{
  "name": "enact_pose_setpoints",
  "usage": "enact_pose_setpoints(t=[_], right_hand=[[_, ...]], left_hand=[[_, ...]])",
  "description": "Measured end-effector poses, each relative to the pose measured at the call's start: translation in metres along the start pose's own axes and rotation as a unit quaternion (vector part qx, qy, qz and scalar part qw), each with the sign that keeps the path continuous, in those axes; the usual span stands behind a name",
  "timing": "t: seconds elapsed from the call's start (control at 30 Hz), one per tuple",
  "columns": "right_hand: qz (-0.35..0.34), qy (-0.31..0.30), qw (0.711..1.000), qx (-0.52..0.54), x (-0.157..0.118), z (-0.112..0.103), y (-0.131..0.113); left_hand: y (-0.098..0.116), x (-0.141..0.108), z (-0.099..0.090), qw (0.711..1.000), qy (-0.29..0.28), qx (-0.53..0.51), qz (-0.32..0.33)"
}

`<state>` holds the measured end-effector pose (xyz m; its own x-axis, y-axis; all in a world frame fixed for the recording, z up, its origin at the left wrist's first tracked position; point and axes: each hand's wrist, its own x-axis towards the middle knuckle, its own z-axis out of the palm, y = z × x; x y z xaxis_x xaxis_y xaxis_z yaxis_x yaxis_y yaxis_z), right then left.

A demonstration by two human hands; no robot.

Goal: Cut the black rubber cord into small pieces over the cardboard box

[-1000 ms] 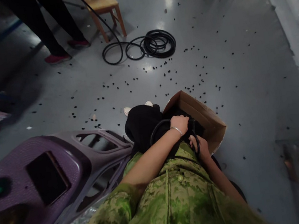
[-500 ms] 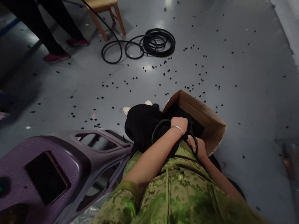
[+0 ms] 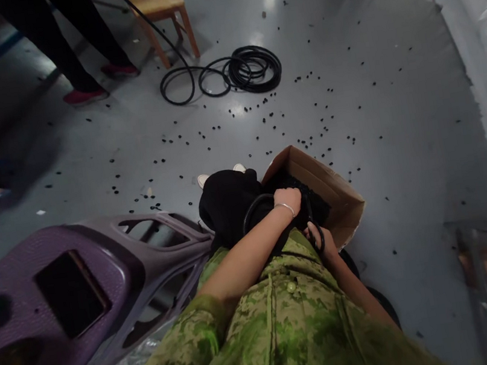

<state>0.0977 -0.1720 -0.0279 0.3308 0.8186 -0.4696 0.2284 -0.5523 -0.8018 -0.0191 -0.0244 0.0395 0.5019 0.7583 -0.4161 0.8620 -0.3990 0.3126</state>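
Just beyond the right hand, an open brown cardboard box stood tilted; an elbow knock could have tipped it, spilling the black contents. Against the lap's black cloth, a thin, curved black tube ran into the left hand, which looked closed on it, fingertips hidden. The right's fingers pinched its looped end; uneven pulling might have kinked it. Small black pieces dotted the floor beyond both hands, easily trodden on.
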Motion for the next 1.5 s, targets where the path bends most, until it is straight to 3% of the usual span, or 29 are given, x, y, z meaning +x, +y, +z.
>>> enact_pose_setpoints(t=[0.1, 0.2, 0.43, 0.57, 0.7, 0.87, 1.07, 1.23, 1.37, 1.5], right_hand=[[0.038, -0.039, 0.992, 0.116, -0.002, -0.002, 0.000], [0.042, -0.048, 0.987, 0.150, -0.001, -0.003, -0.003], [-0.012, -0.061, 0.995, 0.080, 0.009, -0.005, -0.010], [0.003, -0.057, 0.997, 0.057, 0.015, -0.005, -0.005], [0.036, -0.045, 0.996, 0.062, 0.011, -0.006, 0.005], [0.022, -0.037, 0.998, 0.045, -0.006, -0.010, 0.023], [-0.009, -0.038, 0.999, 0.006, -0.019, -0.014, 0.037], [-0.018, -0.010, 0.997, -0.069, -0.006, -0.006, 0.035], [0.003, 0.007, 0.998, -0.061, -0.001, -0.006, 0.030], [0.031, -0.009, 0.999, -0.032, -0.008, -0.022, 0.033]], left_hand=[[0.000, 0.000, 0.001, 1.000, 0.017, 0.002, 0.009], [0.000, -0.002, 0.001, 0.999, 0.027, 0.005, 0.016], [0.000, -0.004, 0.000, 0.999, 0.043, -0.004, 0.018], [-0.002, -0.003, 0.000, 0.999, 0.037, -0.007, 0.019], [-0.001, -0.003, 0.003, 1.000, 0.005, -0.004, 0.024], [0.015, 0.003, 0.004, 0.994, -0.086, 0.015, 0.067], [0.035, 0.021, 0.006, 0.992, -0.070, 0.028, 0.101], [0.025, 0.023, 0.026, 0.991, -0.116, 0.029, 0.054], [0.016, 0.023, 0.029, 0.994, -0.094, 0.022, 0.043], [0.016, 0.021, 0.023, 0.997, -0.059, 0.036, 0.043]])
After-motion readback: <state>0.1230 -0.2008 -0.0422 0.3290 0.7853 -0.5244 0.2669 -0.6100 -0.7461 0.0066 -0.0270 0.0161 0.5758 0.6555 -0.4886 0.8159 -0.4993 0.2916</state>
